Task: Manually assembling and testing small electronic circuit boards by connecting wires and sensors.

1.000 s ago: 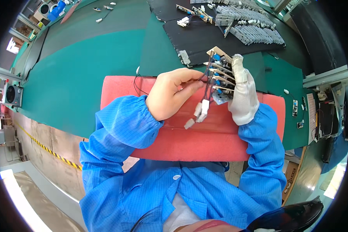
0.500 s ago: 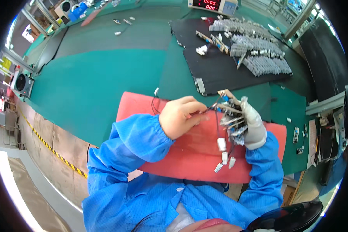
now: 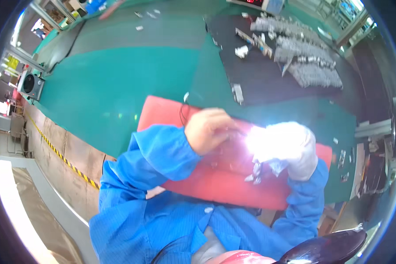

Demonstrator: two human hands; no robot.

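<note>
My bare left hand [image 3: 209, 131] is over the red pad [image 3: 224, 187], its fingers pinched together, somewhat blurred, on a thin dark wire that leads toward the right hand. In a white glove, my right hand [image 3: 306, 154] curls around a bundle of small circuit boards. A dazzling white light [image 3: 268, 141] burns at the bundle and washes out most of the boards and glove fingers. Below the glare hang white plug connectors [image 3: 254, 174] on their leads. At the pad's upper left lies a loop of black wire [image 3: 183, 112] with a small white end.
Beyond the pad is a black mat [image 3: 251, 72] with rows of grey-white parts [image 3: 314, 75] and a few loose boards [image 3: 260, 44]. A red-digit display unit [image 3: 273, 5] stands at the back. Green matting [image 3: 119, 83] covers the table. Loose small parts [image 3: 342, 158] lie at right.
An intense white light has appeared at the boards in my right hand, hiding them. The whole view has shifted slightly. The hanging connectors have drawn closer beneath the glove.
</note>
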